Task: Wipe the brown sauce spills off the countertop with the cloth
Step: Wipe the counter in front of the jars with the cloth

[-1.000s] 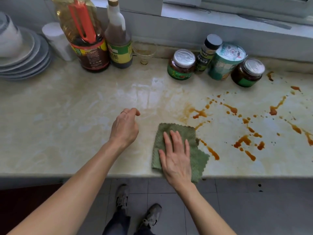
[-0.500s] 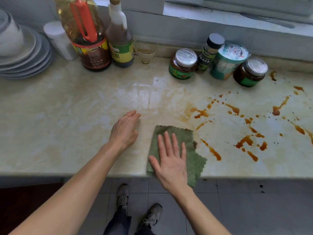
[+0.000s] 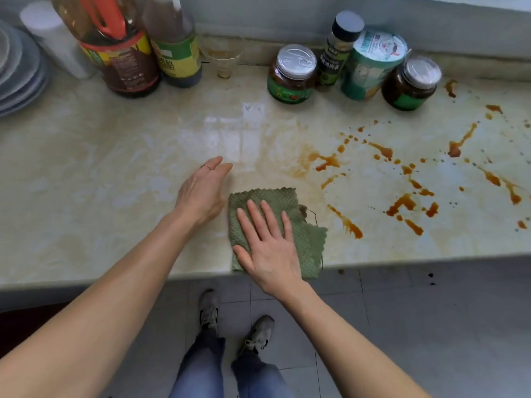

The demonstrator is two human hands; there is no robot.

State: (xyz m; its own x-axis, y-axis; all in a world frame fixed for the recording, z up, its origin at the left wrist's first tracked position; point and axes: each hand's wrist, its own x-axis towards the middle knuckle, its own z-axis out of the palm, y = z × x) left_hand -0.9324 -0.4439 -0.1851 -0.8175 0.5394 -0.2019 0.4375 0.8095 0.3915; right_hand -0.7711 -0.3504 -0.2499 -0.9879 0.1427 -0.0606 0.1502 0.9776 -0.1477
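Since a second ago my right hand [image 3: 267, 245] has dragged the green cloth [image 3: 304, 242] a little leftward along the counter's front edge, and my left hand [image 3: 202, 192] has uncurled from a loose fist.

Far left, stacked plates [image 3: 20, 70] sit beside a large oil jug [image 3: 115, 44] and a brown sauce bottle [image 3: 175, 41], both partly full. My left hand rests loosely spread on the marble countertop [image 3: 86, 168], gripping nothing, just beside the cloth. My right hand lies flat on the cloth, palm pressing, fingers spread rather than clutching.

The brown sauce spills [image 3: 402, 202] all lie to the right of the cloth, nearest my right hand, running in streaks toward the back right. I judge the next sweep goes rightward. Behind them stand two lidded jars [image 3: 291, 74] of dark paste, a spice shaker [image 3: 340, 47] and a teal tub [image 3: 370, 64]; its contents I can't tell.
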